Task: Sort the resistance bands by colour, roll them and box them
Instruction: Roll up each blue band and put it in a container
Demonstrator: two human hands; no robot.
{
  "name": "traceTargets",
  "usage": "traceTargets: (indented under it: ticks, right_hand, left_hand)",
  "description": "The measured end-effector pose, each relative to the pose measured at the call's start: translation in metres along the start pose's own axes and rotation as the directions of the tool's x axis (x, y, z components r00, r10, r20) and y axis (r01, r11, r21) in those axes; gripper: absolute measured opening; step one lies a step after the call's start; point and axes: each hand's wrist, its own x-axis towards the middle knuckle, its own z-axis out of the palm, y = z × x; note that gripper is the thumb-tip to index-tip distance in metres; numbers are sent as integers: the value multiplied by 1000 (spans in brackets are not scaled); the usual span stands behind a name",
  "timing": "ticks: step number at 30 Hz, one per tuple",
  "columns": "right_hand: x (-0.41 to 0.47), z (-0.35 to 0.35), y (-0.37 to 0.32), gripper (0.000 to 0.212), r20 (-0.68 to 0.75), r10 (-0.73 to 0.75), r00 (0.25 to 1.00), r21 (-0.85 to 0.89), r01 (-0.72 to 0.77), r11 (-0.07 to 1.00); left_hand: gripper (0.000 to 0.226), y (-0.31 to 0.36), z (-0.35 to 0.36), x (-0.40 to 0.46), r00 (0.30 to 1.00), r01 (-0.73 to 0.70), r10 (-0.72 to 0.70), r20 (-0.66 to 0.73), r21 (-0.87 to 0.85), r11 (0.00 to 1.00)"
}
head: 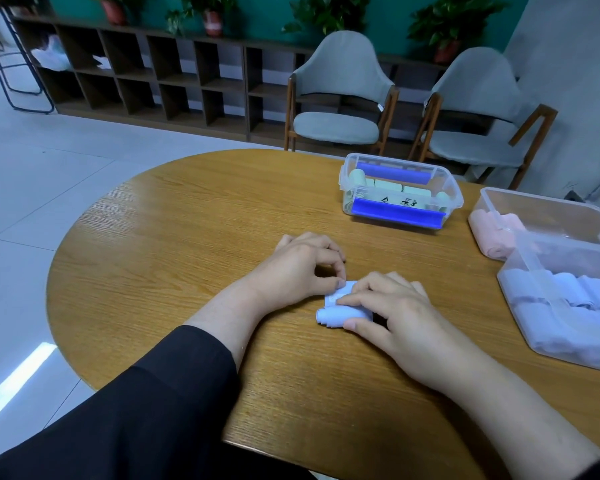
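Pale lilac rubber resistance band (340,308), mostly wound into a short roll, lies on a round wooden table (174,271), its far tail hidden under the hands. Left hand (302,266) pinches the flat end; right hand (392,306) curls over the roll, thumb against its near side.

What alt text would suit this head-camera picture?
Two hands, left and right, roll a pale blue band on a wooden table. Three clear boxes hold rolled bands: cream, pink, pale blue.
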Motion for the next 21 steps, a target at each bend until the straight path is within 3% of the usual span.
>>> traceTargets:
  ticks: [4, 13, 17, 21]
  right_hand:
    - [2, 1, 0, 14, -68, -1, 998, 5, 1, 1000]
    - [12, 0, -3, 27, -49, 18, 999, -30, -20, 999]
    - [14, 1, 1, 19, -89, -6, 996, -60, 1, 998]
    - [19, 7, 2, 32, -150, 29, 988, -85, -42, 996]
  left_hand:
    - [13, 0, -1, 0, 1000, 17, -17, -7, -21, 1000]
    - [7, 2, -2, -1, 999, 25, -27, -34, -65, 998]
    - [9, 1, -3, 0, 994, 21, -42, -106, -190, 981]
    - [15, -1, -5, 1, 978, 52, -109, -177, -301, 952]
